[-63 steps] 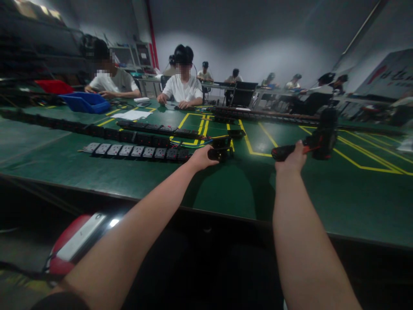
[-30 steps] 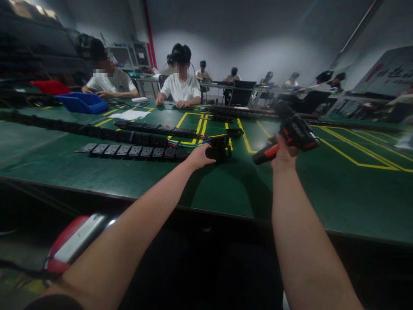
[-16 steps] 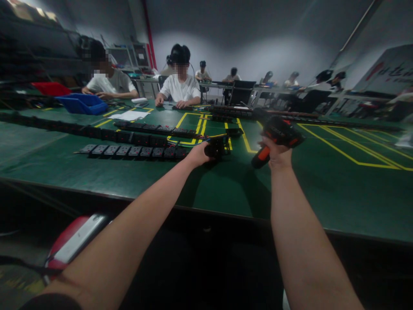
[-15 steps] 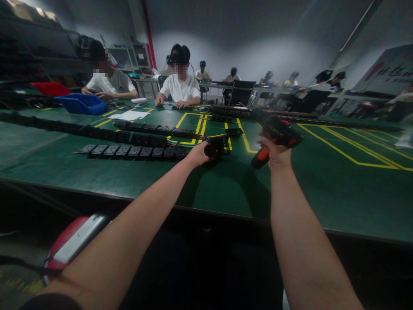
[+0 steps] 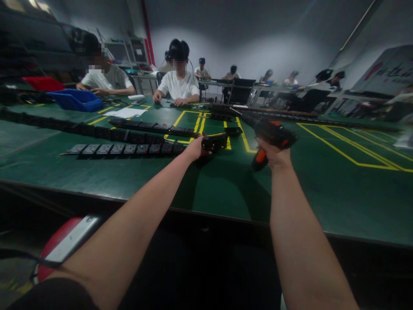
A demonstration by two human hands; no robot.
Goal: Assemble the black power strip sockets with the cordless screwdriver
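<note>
My left hand (image 5: 195, 148) is closed around the right end of a long black power strip (image 5: 129, 149), whose grey socket faces run off to the left. Its black end piece (image 5: 215, 142) sticks out past my fingers. In my right hand (image 5: 276, 156) is a black and orange cordless drill (image 5: 273, 132), gripped by the handle and held above the table. A thin bit (image 5: 236, 113) at its front points left and away from me, apart from the strip. My fingers on both hands are partly hidden.
More socket strips (image 5: 142, 137) lie behind mine on the green table (image 5: 226, 185), which has yellow tape lines. Blue (image 5: 75, 100) and red (image 5: 43, 83) bins and white paper (image 5: 125, 113) are at the far left. Co-workers (image 5: 180, 86) sit across the table.
The drill has tilted so its bit now shows, pointing left. My left hand and the strip have shifted slightly left in view, with the strip's end turned a little.
</note>
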